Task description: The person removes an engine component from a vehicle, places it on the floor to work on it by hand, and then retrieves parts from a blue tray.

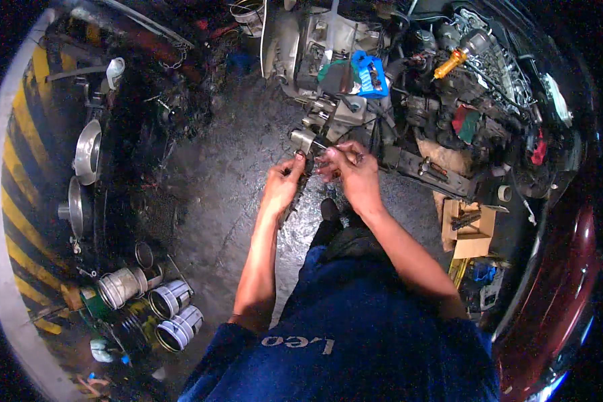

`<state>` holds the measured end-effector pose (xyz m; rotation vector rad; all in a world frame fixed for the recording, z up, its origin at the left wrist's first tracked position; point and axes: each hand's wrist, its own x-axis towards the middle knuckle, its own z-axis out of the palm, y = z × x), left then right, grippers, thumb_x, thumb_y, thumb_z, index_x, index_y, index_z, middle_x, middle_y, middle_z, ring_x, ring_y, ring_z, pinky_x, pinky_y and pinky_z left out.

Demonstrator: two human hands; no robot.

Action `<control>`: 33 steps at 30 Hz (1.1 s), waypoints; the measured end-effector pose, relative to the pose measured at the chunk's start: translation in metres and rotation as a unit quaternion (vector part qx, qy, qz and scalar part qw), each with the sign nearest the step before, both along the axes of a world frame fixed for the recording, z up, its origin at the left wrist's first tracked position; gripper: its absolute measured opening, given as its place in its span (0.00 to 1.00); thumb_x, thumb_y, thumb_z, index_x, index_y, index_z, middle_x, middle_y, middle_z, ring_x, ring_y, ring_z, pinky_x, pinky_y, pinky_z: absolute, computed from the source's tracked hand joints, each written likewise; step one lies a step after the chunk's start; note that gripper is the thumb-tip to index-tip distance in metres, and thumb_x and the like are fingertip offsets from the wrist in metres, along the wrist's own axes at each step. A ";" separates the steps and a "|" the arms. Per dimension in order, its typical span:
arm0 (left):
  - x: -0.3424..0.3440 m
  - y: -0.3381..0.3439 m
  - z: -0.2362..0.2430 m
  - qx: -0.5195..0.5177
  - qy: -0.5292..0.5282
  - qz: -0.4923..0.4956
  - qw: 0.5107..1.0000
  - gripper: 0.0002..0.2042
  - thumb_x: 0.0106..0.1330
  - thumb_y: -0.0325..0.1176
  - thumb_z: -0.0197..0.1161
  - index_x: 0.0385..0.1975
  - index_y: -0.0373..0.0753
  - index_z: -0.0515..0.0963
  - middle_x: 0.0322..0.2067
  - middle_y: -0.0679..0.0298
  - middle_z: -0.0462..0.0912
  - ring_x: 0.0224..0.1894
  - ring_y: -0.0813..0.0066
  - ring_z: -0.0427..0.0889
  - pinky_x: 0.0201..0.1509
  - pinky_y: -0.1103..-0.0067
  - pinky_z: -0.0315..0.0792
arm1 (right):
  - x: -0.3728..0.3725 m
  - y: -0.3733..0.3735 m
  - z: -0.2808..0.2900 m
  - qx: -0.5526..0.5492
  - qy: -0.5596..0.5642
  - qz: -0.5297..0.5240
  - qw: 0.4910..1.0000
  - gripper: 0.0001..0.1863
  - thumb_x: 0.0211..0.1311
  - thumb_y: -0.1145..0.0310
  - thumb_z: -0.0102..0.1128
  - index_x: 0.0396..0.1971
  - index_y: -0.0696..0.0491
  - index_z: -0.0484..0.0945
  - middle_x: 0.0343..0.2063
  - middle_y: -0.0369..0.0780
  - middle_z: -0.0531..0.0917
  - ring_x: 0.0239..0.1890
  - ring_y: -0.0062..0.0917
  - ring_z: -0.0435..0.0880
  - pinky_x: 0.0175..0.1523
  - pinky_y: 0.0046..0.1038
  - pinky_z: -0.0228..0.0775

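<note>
A silvery, cylinder-shaped metal part (303, 139) is held out in front of me, over the dark floor. My left hand (283, 182) is closed on its lower side, thumb uppermost. From the right, my right hand (359, 179) comes close to it with fingers pinched. A slim metal rod (321, 144) runs from the part toward those fingertips, which appear to grip its end. Whether the rod is fixed to the part cannot be made out. Beyond the hands lies a pale metal housing (352, 111) among other machine parts.
At the upper right is an engine bay with a yellow-handled work lamp (451, 63). A blue tray (371, 75) rests on the machinery ahead. An open cardboard box (472, 231) holds dark parts at right. Several buckets (171, 299) stand lower left; a dark red car panel (559, 295) borders the right.
</note>
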<state>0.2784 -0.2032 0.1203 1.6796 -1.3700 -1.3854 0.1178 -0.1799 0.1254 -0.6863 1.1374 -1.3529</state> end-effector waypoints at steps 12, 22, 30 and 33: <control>0.023 -0.006 -0.021 -0.010 0.023 -0.089 0.996 0.23 0.71 0.49 0.52 0.30 0.30 0.77 0.22 0.72 0.74 0.28 0.83 0.66 0.32 0.80 0.63 | 0.010 -0.015 -0.018 0.022 0.033 0.053 0.998 0.09 0.62 0.67 0.62 0.34 0.57 0.76 0.27 0.37 0.82 0.24 0.21 0.81 0.28 0.23 0.74; 0.024 -0.003 -0.022 -0.019 0.024 -0.082 0.996 0.24 0.71 0.50 0.53 0.28 0.30 0.77 0.22 0.72 0.73 0.28 0.83 0.65 0.32 0.80 0.63 | 0.014 -0.014 -0.024 0.036 -0.022 0.051 0.998 0.08 0.63 0.66 0.62 0.33 0.55 0.77 0.25 0.35 0.82 0.24 0.19 0.80 0.27 0.21 0.71; 0.024 -0.002 -0.028 0.012 0.028 -0.080 0.996 0.23 0.71 0.48 0.53 0.32 0.30 0.78 0.23 0.72 0.73 0.28 0.83 0.66 0.33 0.80 0.63 | 0.006 -0.011 -0.021 0.045 0.008 0.086 0.995 0.12 0.63 0.62 0.61 0.36 0.57 0.77 0.27 0.37 0.82 0.24 0.19 0.79 0.28 0.22 0.70; 0.024 -0.003 -0.028 0.021 0.026 -0.088 0.996 0.22 0.71 0.48 0.54 0.32 0.29 0.78 0.23 0.72 0.73 0.28 0.83 0.65 0.33 0.81 0.63 | 0.005 -0.012 -0.020 0.042 0.038 0.082 0.995 0.12 0.62 0.62 0.62 0.34 0.57 0.78 0.26 0.36 0.82 0.23 0.18 0.79 0.27 0.22 0.69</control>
